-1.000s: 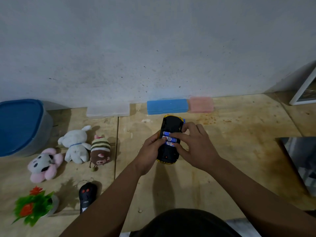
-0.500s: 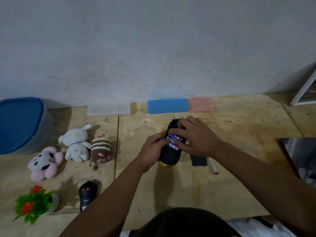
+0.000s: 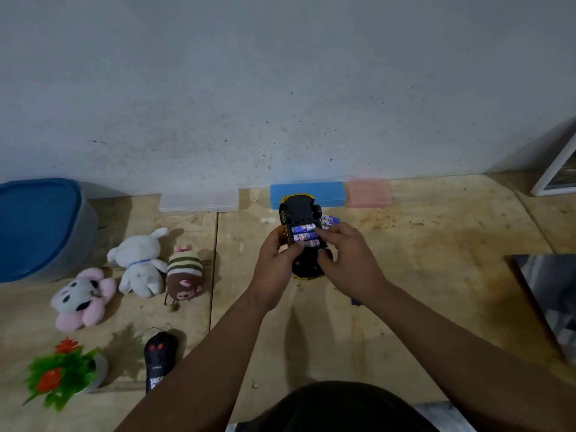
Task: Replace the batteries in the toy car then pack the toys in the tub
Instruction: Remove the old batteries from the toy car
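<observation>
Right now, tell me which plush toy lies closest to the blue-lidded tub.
The pink flower-shaped plush, leftmost of the three; the white bunny and striped brown plush lie further right.

The toy car [image 3: 301, 235] now lies squarely belly-up, its length running toward the blue case [image 3: 307, 194], where half a second ago it was tipped and turned aside. The right hand [image 3: 349, 260], which then covered the car's far end, has drawn back to the car's right flank, so three batteries [image 3: 304, 236] show side by side in the open bay. The left hand [image 3: 276, 269] has shifted its thumb onto the nearest battery. More batteries [image 3: 329, 220] now show just right of the car. The right forearm now hides most of the small black piece and the pen-like stick right of the car
</observation>
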